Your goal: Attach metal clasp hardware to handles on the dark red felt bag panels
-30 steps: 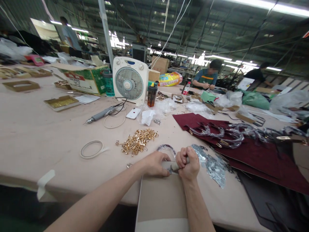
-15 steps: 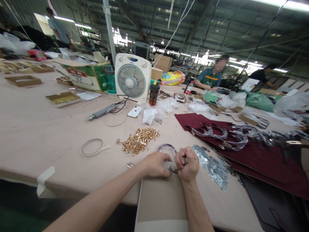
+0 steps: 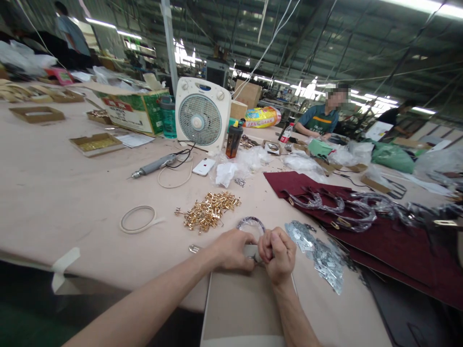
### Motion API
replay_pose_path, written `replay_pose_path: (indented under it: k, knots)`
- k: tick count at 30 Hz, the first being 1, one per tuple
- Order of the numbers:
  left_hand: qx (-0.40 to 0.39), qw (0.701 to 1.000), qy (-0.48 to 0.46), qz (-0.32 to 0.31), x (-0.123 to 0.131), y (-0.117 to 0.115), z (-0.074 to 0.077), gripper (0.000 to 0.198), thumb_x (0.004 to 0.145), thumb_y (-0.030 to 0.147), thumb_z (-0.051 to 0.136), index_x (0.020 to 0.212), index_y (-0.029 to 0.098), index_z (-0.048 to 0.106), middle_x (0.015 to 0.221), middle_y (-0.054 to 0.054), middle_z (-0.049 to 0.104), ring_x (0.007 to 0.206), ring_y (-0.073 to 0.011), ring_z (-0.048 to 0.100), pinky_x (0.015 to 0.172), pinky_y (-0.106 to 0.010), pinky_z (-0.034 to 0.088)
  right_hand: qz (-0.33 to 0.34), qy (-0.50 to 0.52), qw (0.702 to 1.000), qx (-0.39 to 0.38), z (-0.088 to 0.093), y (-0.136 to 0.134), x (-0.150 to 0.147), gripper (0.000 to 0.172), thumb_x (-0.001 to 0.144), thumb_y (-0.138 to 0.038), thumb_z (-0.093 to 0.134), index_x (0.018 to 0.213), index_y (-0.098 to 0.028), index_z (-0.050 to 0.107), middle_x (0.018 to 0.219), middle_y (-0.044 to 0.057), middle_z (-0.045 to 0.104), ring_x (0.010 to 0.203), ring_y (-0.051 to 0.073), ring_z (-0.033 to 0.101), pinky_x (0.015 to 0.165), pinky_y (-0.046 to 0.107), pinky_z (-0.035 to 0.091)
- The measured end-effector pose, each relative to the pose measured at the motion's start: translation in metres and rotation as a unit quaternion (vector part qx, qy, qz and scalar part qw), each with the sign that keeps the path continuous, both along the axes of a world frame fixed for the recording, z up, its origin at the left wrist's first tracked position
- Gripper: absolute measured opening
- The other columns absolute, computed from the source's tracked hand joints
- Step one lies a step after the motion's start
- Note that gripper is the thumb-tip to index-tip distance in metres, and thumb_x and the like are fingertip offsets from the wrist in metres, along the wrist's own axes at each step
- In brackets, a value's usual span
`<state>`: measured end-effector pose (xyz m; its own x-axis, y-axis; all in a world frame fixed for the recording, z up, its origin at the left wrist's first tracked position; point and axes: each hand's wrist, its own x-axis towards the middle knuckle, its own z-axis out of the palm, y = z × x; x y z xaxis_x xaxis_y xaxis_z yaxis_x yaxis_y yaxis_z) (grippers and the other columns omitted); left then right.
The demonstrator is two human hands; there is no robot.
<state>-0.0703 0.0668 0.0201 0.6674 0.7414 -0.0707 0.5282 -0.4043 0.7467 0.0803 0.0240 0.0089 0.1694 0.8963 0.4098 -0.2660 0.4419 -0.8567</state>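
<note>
A flat beige-grey panel (image 3: 242,303) lies in front of me, its near end reaching past the table's front edge. My left hand (image 3: 233,249) is closed on the panel's far end, thumb and fingers curved round it. Close beside it, my right hand (image 3: 278,254) is clenched in a fist over the same end. What the fist holds is hidden by its fingers; a bit of metal shows between the hands. Just beyond them curves a plastic-wrapped handle (image 3: 251,220). A metal buckle-like end (image 3: 194,248) sticks out left of my left hand.
Gold metal fittings (image 3: 208,212) are heaped ahead, and flat silver plates (image 3: 320,253) lie right. A tape roll (image 3: 138,219), an electric screwdriver (image 3: 154,166), a phone (image 3: 203,166) and a fan (image 3: 202,115) stand farther off. Wrapped handles (image 3: 354,212) lie on maroon sheets (image 3: 398,260).
My right fist has shifted slightly left and down, closer to my left hand, covering more of the metal between them. The view has shifted slightly.
</note>
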Motion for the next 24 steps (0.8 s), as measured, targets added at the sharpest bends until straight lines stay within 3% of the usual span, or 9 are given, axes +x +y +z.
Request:
replay_pose_path:
  k: [9, 14, 16, 19, 21, 24]
  knots:
    - [0.001, 1.0, 0.024, -0.006, -0.003, 0.002, -0.003, 0.047, 0.066, 0.04, 0.078, 0.11, 0.026, 0.078, 0.092, -0.001, 0.079, 0.085, -0.0249, 0.07, 0.071, -0.028, 0.049, -0.026, -0.14, 0.98, 0.137, -0.021, -0.017, 0.003, 0.032, 0.101, -0.027, 0.052, 0.07, -0.022, 0.054, 0.058, -0.003, 0.046, 0.052, 0.014, 0.048, 0.053, 0.03, 0.036]
    - [0.012, 0.999, 0.016, -0.026, -0.004, 0.002, -0.005, 0.051, 0.068, 0.047, 0.077, 0.114, 0.025, 0.076, 0.102, -0.003, 0.08, 0.088, -0.0261, 0.072, 0.079, -0.03, 0.052, -0.013, -0.176, 0.97, 0.165, -0.026, -0.02, 0.004, 0.027, 0.1, -0.029, 0.054, 0.074, -0.022, 0.055, 0.061, -0.002, 0.049, 0.055, 0.015, 0.049, 0.055, 0.031, 0.038]
    - [0.014, 1.0, 0.019, -0.015, -0.004, 0.001, -0.005, 0.047, 0.068, 0.045, 0.077, 0.112, 0.025, 0.077, 0.099, -0.003, 0.08, 0.087, -0.0257, 0.071, 0.078, -0.03, 0.052, -0.012, -0.132, 0.981, 0.145, -0.021, -0.017, 0.003, 0.029, 0.102, -0.03, 0.053, 0.074, -0.022, 0.054, 0.059, -0.004, 0.046, 0.052, 0.014, 0.047, 0.053, 0.029, 0.037]
    - [0.013, 1.0, 0.025, 0.002, -0.003, -0.002, -0.002, 0.044, 0.067, 0.039, 0.075, 0.11, 0.027, 0.077, 0.094, -0.001, 0.079, 0.084, -0.0249, 0.071, 0.074, -0.029, 0.052, -0.034, 0.012, 0.996, 0.078, -0.005, -0.012, 0.006, 0.033, 0.105, -0.034, 0.048, 0.076, -0.022, 0.053, 0.059, -0.007, 0.038, 0.044, 0.01, 0.036, 0.044, 0.023, 0.028]
    - [0.011, 1.0, 0.029, 0.004, -0.003, -0.003, 0.0, 0.045, 0.067, 0.04, 0.075, 0.111, 0.028, 0.077, 0.092, -0.001, 0.079, 0.083, -0.0247, 0.071, 0.072, -0.029, 0.052, -0.071, 0.096, 0.991, 0.056, 0.006, -0.011, 0.01, 0.032, 0.106, -0.036, 0.047, 0.078, -0.022, 0.054, 0.062, -0.007, 0.037, 0.044, 0.008, 0.033, 0.042, 0.021, 0.025]
    - [0.009, 0.999, 0.031, 0.004, -0.003, -0.003, 0.0, 0.048, 0.066, 0.042, 0.075, 0.113, 0.03, 0.076, 0.093, 0.0, 0.079, 0.083, -0.0244, 0.071, 0.072, -0.028, 0.051, -0.102, 0.122, 0.984, 0.075, 0.013, -0.018, 0.012, 0.033, 0.105, -0.034, 0.048, 0.077, -0.02, 0.057, 0.061, -0.007, 0.037, 0.045, 0.008, 0.034, 0.044, 0.021, 0.028]
